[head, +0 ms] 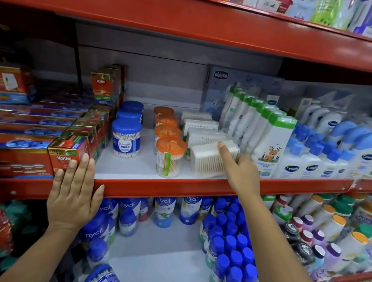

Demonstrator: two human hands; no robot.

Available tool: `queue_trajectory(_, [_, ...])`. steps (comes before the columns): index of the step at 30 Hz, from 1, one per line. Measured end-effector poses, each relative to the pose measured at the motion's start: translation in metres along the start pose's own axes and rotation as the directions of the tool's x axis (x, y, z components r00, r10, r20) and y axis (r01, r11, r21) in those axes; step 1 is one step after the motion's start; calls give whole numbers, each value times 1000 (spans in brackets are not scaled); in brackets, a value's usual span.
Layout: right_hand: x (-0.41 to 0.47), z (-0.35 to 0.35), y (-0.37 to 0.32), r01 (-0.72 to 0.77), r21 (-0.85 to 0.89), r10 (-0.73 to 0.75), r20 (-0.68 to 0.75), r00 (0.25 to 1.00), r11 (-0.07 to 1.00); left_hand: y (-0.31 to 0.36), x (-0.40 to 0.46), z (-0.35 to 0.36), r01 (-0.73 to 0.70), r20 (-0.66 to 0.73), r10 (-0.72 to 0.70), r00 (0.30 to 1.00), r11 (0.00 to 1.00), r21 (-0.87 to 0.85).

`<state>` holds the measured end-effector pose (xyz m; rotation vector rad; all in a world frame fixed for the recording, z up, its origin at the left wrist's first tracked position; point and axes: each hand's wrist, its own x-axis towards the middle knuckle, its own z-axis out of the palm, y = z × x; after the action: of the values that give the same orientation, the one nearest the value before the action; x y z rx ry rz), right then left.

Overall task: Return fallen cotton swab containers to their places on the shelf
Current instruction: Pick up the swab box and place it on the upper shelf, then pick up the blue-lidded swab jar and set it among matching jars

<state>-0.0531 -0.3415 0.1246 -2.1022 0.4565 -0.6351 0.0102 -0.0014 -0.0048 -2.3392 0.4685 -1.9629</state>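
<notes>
A red metal shelf (156,187) with a white deck runs across the view, crowded on the left with red Mortein boxes (70,151) and on the right with white lotion bottles (270,148). Between them stand the cotton swab containers in three rows running front to back: blue-lidded jars (125,137), orange-lidded jars (169,156) and clear rectangular boxes (201,131). The front rectangular box (206,159) sits near the shelf edge, tilted slightly out of line with the row behind it. The right hand (238,170) grips this box at its right end, thumb laid across the top and the other fingers apparently wrapped around the far side, though they are mostly hidden. The left hand (73,194) lies flat and spread against the red front lip of the shelf, fingertips reaching up over the foremost Mortein box. On the lower shelf, at the bottom edge of the view, another blue-lidded swab jar (103,279) lies tipped among blue-capped Nycil bottles (233,246).
</notes>
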Motion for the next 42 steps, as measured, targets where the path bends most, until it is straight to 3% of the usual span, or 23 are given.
queue_trajectory(5, [-1, 6, 5, 134, -117, -147, -112, 983, 984, 0, 1, -1, 4, 2, -4, 1000, 1000, -1])
queue_trajectory(10, [-7, 11, 10, 209, -128, -229, -172, 958, 970, 0, 1, 0, 5, 8, -5, 1000, 1000, 20])
queue_trajectory(17, [-75, 53, 51, 489, -245, -544, -286, 788, 837, 1, 3, -1, 21, 3, -21, 1000, 999, 32])
queue_trajectory(21, [-127, 103, 101, 558, -219, -579, -40, 814, 800, 3, 4, -3, 39, 34, -40, 999, 999, 23])
queue_trajectory(27, [-188, 172, 142, 443, -100, -369, 409, 834, 891, 4, 1, -1, 41, 33, -42, 999, 999, 27])
queue_trajectory(29, [-195, 188, 143, 351, -93, -224, 614, 757, 932, 3, -1, 1, 47, 33, -48, 998, 998, 35])
queue_trajectory(32, [-191, 208, 134, 225, -165, 13, 832, 555, 960, 4, 0, 0, 51, 24, -53, 998, 998, 46])
queue_trajectory(34, [-188, 220, 123, 204, -230, 99, 858, 504, 952, 4, 0, 0, 52, 31, -53, 998, 997, 50])
queue_trajectory(42, [-197, 246, 99, 311, -325, 109, 827, 552, 893, 1, -1, -1, 23, 27, -24, 999, 998, 57])
